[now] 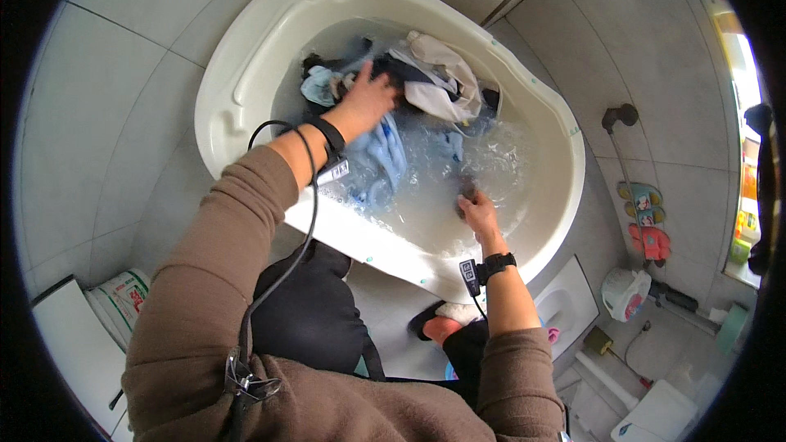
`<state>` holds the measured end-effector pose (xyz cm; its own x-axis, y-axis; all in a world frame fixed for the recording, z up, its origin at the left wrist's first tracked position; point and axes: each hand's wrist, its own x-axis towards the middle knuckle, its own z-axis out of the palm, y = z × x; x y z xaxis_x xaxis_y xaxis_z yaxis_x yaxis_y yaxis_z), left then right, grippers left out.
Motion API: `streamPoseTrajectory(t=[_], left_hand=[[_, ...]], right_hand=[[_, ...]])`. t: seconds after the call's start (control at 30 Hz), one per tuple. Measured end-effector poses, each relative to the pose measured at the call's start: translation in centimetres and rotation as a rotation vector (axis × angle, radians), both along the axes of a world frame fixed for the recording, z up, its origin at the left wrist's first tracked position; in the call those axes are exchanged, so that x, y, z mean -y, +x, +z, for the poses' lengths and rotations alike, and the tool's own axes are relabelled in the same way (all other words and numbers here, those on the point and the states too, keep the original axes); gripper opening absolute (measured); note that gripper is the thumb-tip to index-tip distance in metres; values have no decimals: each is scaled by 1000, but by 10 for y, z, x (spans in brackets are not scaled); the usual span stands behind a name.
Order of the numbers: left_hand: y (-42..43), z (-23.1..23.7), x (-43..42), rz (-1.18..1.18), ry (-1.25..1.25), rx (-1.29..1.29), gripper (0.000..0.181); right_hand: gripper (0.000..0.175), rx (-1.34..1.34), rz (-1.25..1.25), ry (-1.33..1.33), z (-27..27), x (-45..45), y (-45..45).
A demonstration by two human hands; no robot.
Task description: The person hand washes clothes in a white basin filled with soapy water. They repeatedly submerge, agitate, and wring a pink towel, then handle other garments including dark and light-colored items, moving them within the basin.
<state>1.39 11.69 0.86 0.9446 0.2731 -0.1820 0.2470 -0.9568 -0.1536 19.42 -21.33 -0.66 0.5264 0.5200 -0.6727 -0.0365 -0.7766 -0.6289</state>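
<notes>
My left hand (367,101) is spread over the soaked clothes at the back left of a white bathtub (245,31). Dark cloth (393,67) lies by its fingertips, and a light blue garment (387,150) floats below its wrist. Fingers are partly blurred. My right hand (480,213) dips into the cloudy water (430,215) at the tub's near right side. A blurred dark patch (466,187) shows at its fingers; whether it is cloth or submerged fingers is unclear. Cream-coloured cloth (442,101) and a pale blue piece (319,86) lie bunched at the back.
Tiled walls (110,73) surround the tub. A hand shower (620,116) and slippers (645,202) hang at the right. A squat toilet (568,307) and a white plastic bag (626,294) are at the lower right. A bucket (120,304) stands at left. Cables run along my left arm.
</notes>
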Motion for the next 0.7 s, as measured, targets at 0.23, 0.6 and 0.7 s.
streamPoseTrajectory(t=[0.23,0.6,0.7], left_hand=[[-26,37,-89,434,-100,-70,48],[6,76,-37,226,-233,123,76],[46,55,40,-322,-389,430,87]], right_hand=[[32,0,470,-84,79,-40,-6],[29,384,690,-290,140,17,48],[30,407,760,-265,136,23,43]])
